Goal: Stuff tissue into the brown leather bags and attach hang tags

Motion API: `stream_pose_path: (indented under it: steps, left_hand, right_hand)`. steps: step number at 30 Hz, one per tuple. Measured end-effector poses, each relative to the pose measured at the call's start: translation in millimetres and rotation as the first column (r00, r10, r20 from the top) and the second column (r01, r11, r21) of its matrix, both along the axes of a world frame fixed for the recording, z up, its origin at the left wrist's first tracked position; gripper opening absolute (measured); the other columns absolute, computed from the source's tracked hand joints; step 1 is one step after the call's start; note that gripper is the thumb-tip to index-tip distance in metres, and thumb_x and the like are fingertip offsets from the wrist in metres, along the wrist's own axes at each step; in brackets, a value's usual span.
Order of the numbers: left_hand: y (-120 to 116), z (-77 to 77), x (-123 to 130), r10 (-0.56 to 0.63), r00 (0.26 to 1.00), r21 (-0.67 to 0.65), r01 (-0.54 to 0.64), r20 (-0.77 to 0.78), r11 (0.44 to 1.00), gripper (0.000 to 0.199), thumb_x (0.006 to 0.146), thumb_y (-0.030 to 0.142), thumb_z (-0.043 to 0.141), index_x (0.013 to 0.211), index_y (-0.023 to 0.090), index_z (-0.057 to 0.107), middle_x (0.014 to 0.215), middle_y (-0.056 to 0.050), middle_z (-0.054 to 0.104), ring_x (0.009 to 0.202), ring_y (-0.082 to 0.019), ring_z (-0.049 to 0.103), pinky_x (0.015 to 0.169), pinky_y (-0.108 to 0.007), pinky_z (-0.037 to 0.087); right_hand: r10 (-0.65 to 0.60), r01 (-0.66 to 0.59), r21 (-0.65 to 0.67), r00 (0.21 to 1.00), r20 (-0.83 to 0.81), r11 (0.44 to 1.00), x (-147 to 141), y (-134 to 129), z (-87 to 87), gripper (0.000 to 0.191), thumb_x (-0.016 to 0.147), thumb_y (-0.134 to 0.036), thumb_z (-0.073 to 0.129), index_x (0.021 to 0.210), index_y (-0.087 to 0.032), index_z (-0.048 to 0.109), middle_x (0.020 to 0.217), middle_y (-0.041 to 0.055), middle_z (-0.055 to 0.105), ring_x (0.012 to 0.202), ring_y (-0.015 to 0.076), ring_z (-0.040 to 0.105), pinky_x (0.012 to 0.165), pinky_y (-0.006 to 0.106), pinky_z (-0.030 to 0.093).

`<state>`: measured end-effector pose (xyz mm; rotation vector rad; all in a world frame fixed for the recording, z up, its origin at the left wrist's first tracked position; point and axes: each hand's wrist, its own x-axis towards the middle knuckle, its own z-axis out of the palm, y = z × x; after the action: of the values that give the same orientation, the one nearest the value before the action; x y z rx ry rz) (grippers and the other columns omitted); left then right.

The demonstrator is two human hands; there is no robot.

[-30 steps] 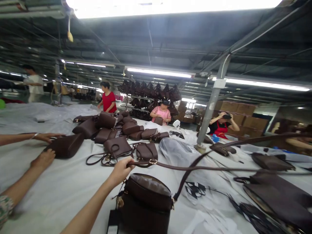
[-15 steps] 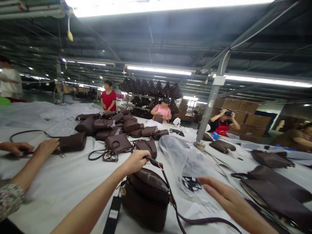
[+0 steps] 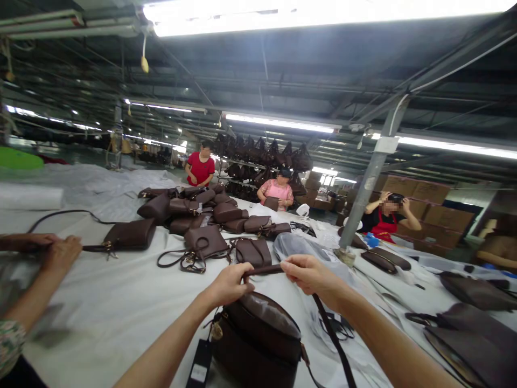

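A dark brown handbag stands upright on the white-covered table, close in front of me. Clear plastic shows at its top, and a black hang tag dangles from its left side. My left hand is closed on the brown strap just above the bag. Farther along the same strap, my right hand pinches it, so a short length runs between both hands. From the right hand the strap drops down past the bag's right side.
Brown bags lie heaped at the table's middle. Plastic wrap lies behind my right hand, with more bags at right. A grey post rises beyond. A co-worker's hands hold another bag's strap at left.
My right hand has moved left and up from above the table and closed on the strap. The view has shifted slightly left. The co-worker's hands at left have slid along their strap.
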<state>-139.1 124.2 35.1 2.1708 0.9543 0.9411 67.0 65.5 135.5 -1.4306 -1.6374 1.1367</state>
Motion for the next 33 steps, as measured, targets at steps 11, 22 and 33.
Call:
stream_pose_path:
  steps: [11, 22, 33]
  left_hand:
    - [10.7, 12.8, 22.6, 0.225, 0.649, -0.517, 0.302, 0.727, 0.801, 0.033, 0.086, 0.047, 0.051, 0.071, 0.017, 0.052, 0.051, 0.003, 0.052, 0.039, -0.009, 0.043, 0.042, -0.02, 0.031]
    - [-3.0, 7.1, 24.8, 0.047, 0.491, -0.406, 0.657, 0.87, 0.635, 0.039, 0.09, 0.044, 0.057, 0.106, 0.009, 0.065, 0.095, -0.016, 0.072, 0.086, -0.026, 0.069, 0.076, -0.037, 0.053]
    - [36.6, 22.0, -32.5, 0.353, 0.247, -0.431, 0.518, 0.902, 0.739, 0.035, 0.099, 0.038, 0.044, 0.071, 0.017, 0.041, 0.053, 0.011, 0.022, 0.039, -0.003, 0.026, 0.043, -0.014, 0.029]
  right_hand:
    - [-0.011, 0.004, -0.08, 0.996, -0.085, 0.997, 44.2, -35.9, -52.1, 0.058, 0.071, -0.072, 0.061, 0.077, -0.015, 0.057, 0.056, -0.0067, 0.047, 0.041, 0.0021, 0.034, 0.041, 0.019, 0.021]
    - [0.016, -0.02, -0.034, 0.994, -0.113, 0.999, -34.0, -8.6, -54.3, 0.05, 0.071, -0.068, 0.054, 0.073, -0.018, 0.05, 0.047, -0.0088, 0.044, 0.033, 0.0036, 0.032, 0.034, 0.019, 0.02]
    - [0.013, -0.1, 0.258, 0.948, 0.317, 0.961, 12.0, -36.6, -96.3, 0.034, 0.078, -0.039, 0.063, 0.106, -0.022, 0.054, 0.078, 0.0002, 0.061, 0.064, 0.0154, 0.059, 0.057, 0.026, 0.044]
